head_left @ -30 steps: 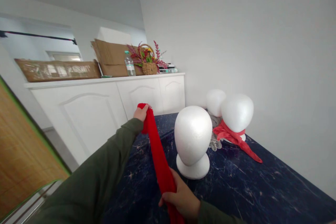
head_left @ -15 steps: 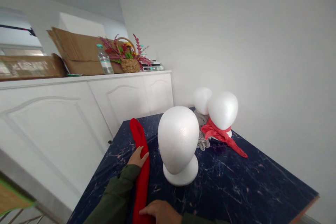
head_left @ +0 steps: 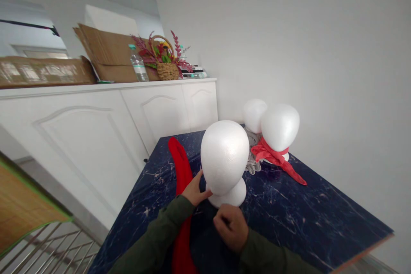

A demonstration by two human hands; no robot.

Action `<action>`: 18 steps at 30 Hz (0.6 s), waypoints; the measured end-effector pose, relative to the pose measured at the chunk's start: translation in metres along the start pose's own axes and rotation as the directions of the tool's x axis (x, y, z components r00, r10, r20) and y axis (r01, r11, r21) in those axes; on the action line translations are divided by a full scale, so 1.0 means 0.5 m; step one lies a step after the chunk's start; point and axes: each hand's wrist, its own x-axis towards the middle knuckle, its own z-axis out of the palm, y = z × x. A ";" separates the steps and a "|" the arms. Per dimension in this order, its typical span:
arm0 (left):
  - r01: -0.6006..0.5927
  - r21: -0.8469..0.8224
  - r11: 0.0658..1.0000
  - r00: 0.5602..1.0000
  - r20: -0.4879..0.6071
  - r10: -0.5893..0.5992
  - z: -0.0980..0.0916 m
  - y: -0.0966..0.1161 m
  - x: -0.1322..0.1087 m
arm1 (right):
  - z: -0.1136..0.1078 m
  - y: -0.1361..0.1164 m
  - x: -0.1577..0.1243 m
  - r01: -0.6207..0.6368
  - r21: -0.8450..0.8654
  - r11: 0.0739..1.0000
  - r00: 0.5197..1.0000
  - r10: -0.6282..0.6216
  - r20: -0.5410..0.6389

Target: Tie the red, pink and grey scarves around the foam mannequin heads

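Observation:
A white foam head stands on the dark blue marbled table in front of me. My left hand touches its left side near the neck, fingers spread. My right hand sits just before its round base, fingers curled, and I cannot make out anything in them. A long red cloth lies flat on the table to the left of the head, running under my left sleeve.
Two more foam heads stand at the back; one wears a red scarf, with grey cloth beside it. White cabinets carry cardboard, a water bottle and a flower basket. A metal railing is lower left.
The red cloth was laid down flat on the table. Both hands left it and moved right to the near foam head.

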 end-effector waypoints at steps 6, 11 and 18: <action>-0.059 -0.089 0.994 0.996 0.063 0.065 0.074 0.048 0.042 | -0.025 0.062 0.016 -0.219 0.094 0.971 0.954 0.234 -0.187; 0.018 -0.155 0.988 0.999 -0.044 -0.025 0.115 0.043 0.035 | 0.000 0.053 0.019 -0.142 -0.076 0.987 0.968 0.155 0.199; 0.168 -0.182 0.969 0.859 -0.455 -0.235 -0.054 -0.029 0.089 | 0.004 0.053 0.012 -0.153 -0.134 0.979 0.935 0.188 0.301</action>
